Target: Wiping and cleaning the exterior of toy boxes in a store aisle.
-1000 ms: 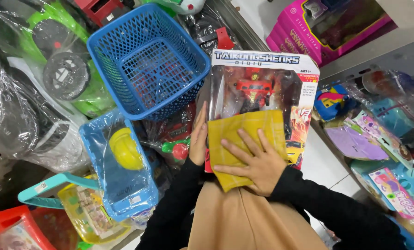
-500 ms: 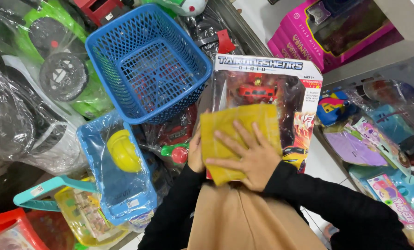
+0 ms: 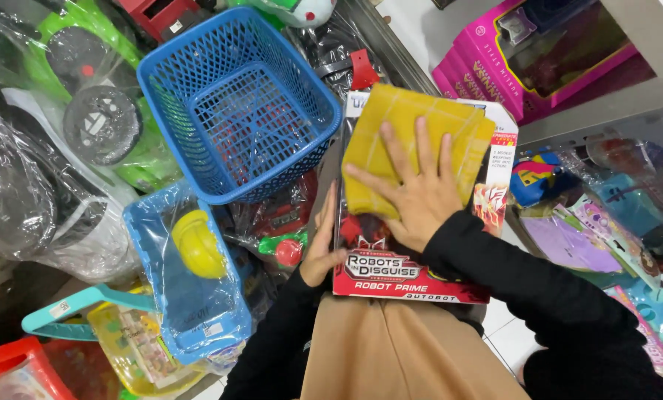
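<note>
Pressing flat at centre frame, the right hand [image 3: 419, 194] lies with fingers spread on a yellow cloth [image 3: 413, 141], which covers the upper half of a boxed toy robot [image 3: 413, 244]. The box stands tilted on the person's lap, its red lower panel toward the camera and its top edge near the upper centre of the frame. The left hand [image 3: 321, 252] grips the box's left edge, fingers curled along the side (the thumb is hidden behind the box, so the exact hold cannot be told). Both arms wear black sleeves; a tan garment fills the lower centre.

Surroundings noted: a blue plastic basket [image 3: 239, 104] sits at upper left centre, just beside the box. Below it, at lower left, lies a blue tray wrapped in film [image 3: 187, 296] with a yellow helmet [image 3: 198, 243] inside. A green toy car under clear plastic [image 3: 101, 96] occupies the upper left. A pink toy box [image 3: 539, 59] stands at upper right. Bagged toys crowd the right edge.
</note>
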